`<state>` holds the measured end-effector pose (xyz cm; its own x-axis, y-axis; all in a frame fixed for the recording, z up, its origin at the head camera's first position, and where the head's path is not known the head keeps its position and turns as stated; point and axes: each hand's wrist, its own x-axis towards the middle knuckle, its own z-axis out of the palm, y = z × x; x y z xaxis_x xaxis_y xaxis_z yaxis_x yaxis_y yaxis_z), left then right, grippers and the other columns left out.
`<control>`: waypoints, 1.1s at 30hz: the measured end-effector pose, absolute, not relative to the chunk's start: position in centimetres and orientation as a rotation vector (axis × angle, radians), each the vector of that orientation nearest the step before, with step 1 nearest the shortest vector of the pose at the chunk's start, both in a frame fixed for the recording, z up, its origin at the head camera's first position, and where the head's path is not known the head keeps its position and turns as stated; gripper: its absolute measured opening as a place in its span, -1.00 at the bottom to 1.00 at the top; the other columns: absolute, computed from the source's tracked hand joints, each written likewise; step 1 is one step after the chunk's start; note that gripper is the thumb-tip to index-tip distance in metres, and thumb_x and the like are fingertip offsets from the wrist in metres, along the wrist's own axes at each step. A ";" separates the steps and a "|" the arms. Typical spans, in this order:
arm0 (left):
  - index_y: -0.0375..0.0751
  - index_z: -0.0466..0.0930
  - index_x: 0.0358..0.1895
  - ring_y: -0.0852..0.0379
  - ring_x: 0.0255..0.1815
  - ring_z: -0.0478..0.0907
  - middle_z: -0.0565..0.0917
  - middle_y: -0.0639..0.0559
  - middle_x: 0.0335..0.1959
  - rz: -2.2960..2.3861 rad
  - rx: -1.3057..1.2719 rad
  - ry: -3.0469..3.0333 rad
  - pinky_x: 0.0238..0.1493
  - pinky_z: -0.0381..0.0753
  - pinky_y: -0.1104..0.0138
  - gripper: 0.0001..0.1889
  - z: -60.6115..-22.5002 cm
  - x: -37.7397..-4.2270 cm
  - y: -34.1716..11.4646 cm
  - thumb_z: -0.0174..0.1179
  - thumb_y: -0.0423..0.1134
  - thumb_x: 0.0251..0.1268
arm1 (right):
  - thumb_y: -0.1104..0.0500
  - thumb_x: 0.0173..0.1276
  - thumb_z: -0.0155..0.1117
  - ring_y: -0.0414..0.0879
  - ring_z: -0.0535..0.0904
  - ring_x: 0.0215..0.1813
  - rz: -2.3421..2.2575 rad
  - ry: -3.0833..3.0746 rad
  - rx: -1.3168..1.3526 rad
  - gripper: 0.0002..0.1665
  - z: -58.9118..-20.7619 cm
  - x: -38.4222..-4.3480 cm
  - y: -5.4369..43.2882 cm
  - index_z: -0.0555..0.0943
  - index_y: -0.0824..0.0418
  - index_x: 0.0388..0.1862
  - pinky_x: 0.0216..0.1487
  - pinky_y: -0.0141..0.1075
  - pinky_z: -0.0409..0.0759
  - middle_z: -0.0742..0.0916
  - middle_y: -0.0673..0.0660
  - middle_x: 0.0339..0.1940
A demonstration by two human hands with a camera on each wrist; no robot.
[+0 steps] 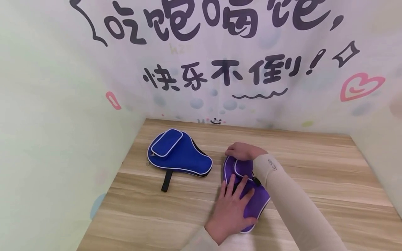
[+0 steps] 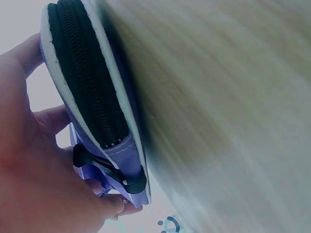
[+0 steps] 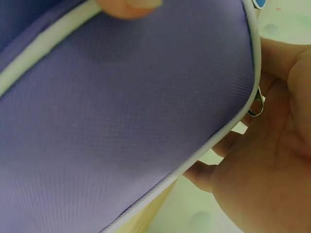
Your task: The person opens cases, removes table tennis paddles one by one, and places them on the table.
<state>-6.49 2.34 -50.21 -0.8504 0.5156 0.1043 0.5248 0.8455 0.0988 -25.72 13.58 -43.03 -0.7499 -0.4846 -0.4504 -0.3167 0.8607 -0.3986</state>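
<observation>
A purple table tennis racket case [image 1: 257, 202] with white piping lies on the table, its narrow end toward me. My left hand [image 1: 230, 212] rests on its left side and middle, fingers spread. At the far rounded end, my right hand [image 1: 243, 150] bends over the rim with curled fingers; what the fingertips pinch there is hidden. In the left wrist view, a black zipper [image 2: 90, 82] runs closed along the case's side. A small metal zipper pull [image 3: 257, 104] hangs at the pocket's edge beside the right palm.
Left of the purple case lies a similar blue racket case [image 1: 188, 157] with a front pocket and a black strap [image 1: 167, 180]. The wood-grain table [image 1: 314, 157] meets a printed wall sheet [image 1: 201, 104] at the back and pale walls at both sides.
</observation>
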 end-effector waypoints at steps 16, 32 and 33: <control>0.34 0.35 0.51 -0.24 0.71 -0.04 0.02 0.08 0.71 -0.154 -0.805 -2.958 0.55 0.23 -0.17 -0.12 -49.9 -6.3 2.7 0.17 0.56 0.10 | 0.13 0.65 -0.07 0.11 0.60 0.35 -0.370 2.522 -0.707 -0.57 -43.0 -25.7 14.0 0.66 0.23 0.24 0.42 0.03 0.48 0.74 0.19 0.23; 0.42 0.24 0.55 -0.21 0.73 -0.17 -0.08 0.13 0.73 -0.124 -0.815 -3.042 0.59 0.17 -0.17 -0.10 -49.6 -6.3 2.7 0.12 0.59 0.11 | 0.32 0.56 0.00 0.12 0.63 0.28 -0.371 2.620 -0.637 -0.62 -43.3 -26.2 13.9 0.75 0.19 0.09 0.38 0.02 0.53 0.77 0.18 0.12; 0.43 0.24 0.55 -0.21 0.73 -0.16 -0.08 0.13 0.73 -0.122 -0.812 -3.043 0.59 0.17 -0.17 -0.10 -49.6 -6.3 2.7 0.12 0.59 0.11 | 0.32 0.55 0.01 0.12 0.63 0.27 -0.370 2.631 -0.622 -0.63 -43.4 -26.2 13.8 0.75 0.19 0.08 0.38 0.02 0.53 0.77 0.18 0.11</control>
